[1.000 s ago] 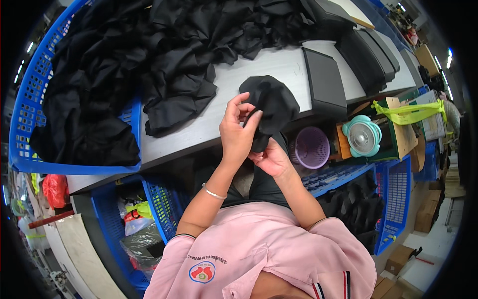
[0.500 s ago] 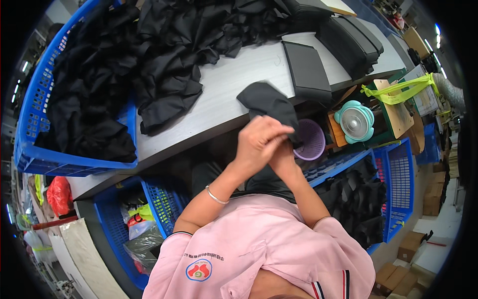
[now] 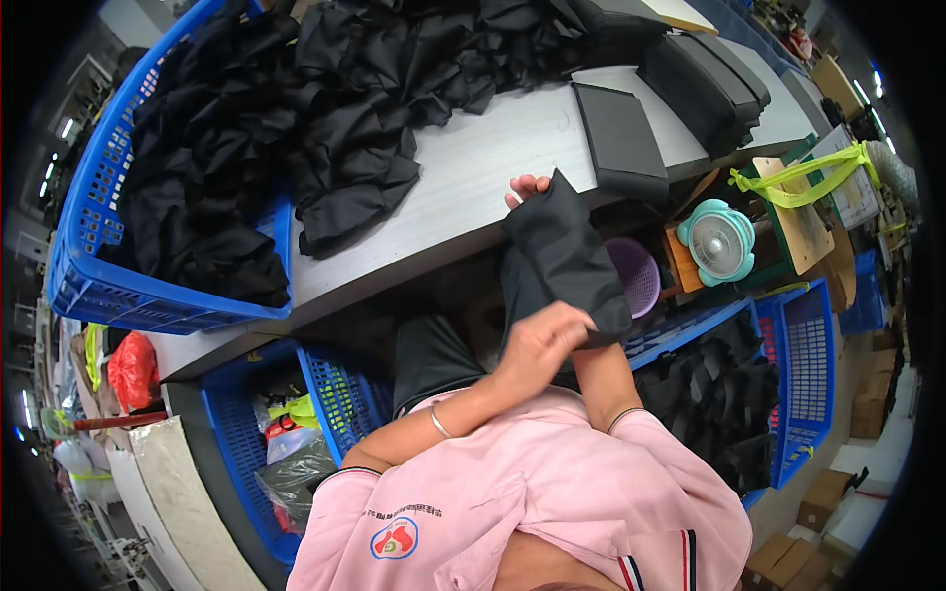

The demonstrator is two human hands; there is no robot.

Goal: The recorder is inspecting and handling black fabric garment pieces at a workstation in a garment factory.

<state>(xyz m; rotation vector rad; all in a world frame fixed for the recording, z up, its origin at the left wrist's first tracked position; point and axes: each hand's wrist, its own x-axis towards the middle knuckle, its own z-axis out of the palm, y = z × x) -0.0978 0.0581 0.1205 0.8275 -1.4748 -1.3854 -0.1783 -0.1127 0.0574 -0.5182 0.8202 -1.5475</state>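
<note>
A black fabric piece (image 3: 567, 251), shaped like a sleeve or flat pouch, covers most of my right hand and wrist. Only the fingertips of my right hand (image 3: 528, 189) show, loosely stretched past its far edge; palm and thumb are hidden. Whether the arm runs inside the cloth or just beneath it, I cannot tell. At the near end, my left hand (image 3: 540, 343), with a bracelet on its wrist, pinches the cloth's edge over the right forearm. On the table (image 3: 473, 148) beyond lies a large heap of crumpled black fabric pieces (image 3: 360, 167).
A blue crate (image 3: 168, 313) filled with black cloth stands at the left. Flat black panels (image 3: 623, 138) and a stack (image 3: 705, 89) lie on the right. Below are a purple basket (image 3: 639, 278), a teal fan (image 3: 717, 241) and blue crates (image 3: 803, 369), (image 3: 232, 414).
The black fabric has been drawn down along my right forearm, and the right fingertips now show beyond it. My left hand has moved down toward my body with the cloth's edge.
</note>
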